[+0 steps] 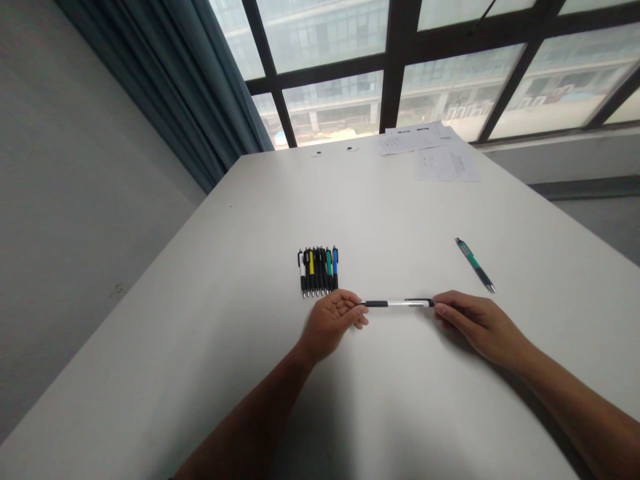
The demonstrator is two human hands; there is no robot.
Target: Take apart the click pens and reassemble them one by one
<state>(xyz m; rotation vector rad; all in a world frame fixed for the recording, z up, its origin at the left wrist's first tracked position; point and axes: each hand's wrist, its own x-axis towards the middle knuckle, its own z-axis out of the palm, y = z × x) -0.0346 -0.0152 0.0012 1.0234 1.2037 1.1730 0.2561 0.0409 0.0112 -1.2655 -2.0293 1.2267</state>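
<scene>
A white pen (400, 303) with a black grip and black clip lies level between my two hands, just above the table or on it; I cannot tell which. My left hand (334, 320) pinches its tip end between thumb and fingers. At the other end, the thumb and fingers of my right hand (473, 323) close on the black clip end. Right beyond my left hand, a row of several pens (319, 270) lies side by side, with white, yellow, black, green and blue barrels. A single green pen (474, 265) lies slanted beyond my right hand.
The white table (225, 280) fills most of the view. Papers (445, 160) lie at its far right edge, near the window (335, 100). Two small round fittings (319, 154) sit along the back edge. A blue curtain (185, 87) hangs at the left by a grey wall.
</scene>
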